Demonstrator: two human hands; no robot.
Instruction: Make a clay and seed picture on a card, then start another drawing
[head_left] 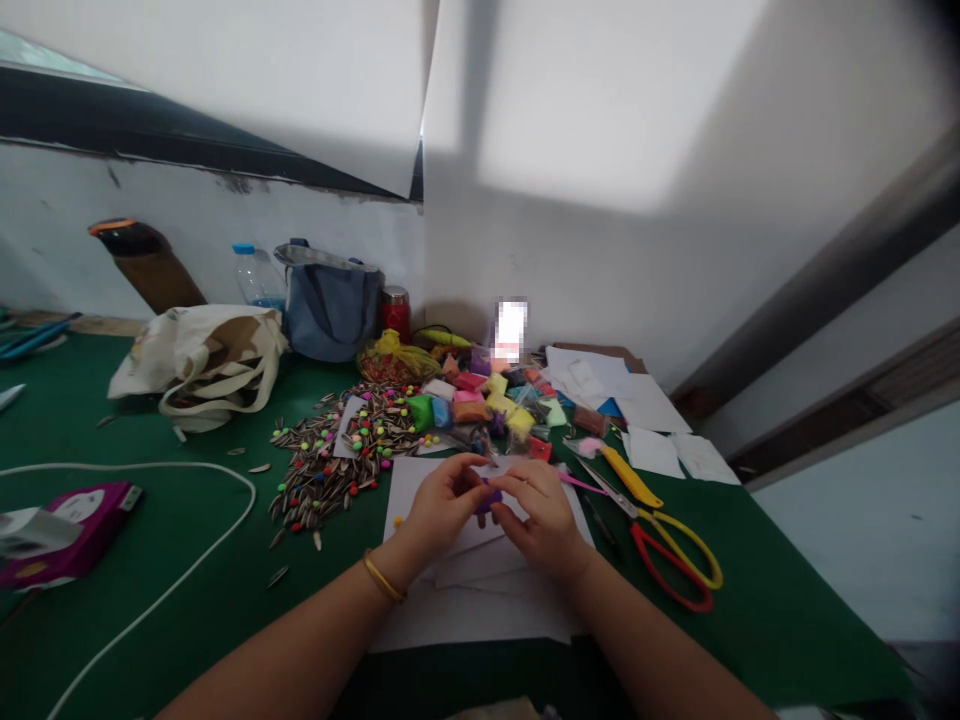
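Note:
Between my fingertips is a small purple lump [489, 498] that looks like modelling clay, partly covered by the fingers. My left hand [451, 500] pinches it from the left, thumb and fingers bent around it. From the other side my right hand [534, 508] grips the same lump with curled fingers. Both hands are just above white paper sheets [480, 610] on the green table. Right of them lie scissors [667, 555] with one red and one yellow handle loop, and a yellow cutter knife [631, 476]. Colourful clay packets [472, 410] are heaped beyond the hands.
Sunflower seeds mixed with coloured beads [337, 460] spread to the left. Farther back stand a cream cloth bag [202, 350], a blue bag [330, 305] and a red flask [395, 312]. A white cable [180, 580] curves past a purple box [82, 525]. White papers [652, 450] lie at right.

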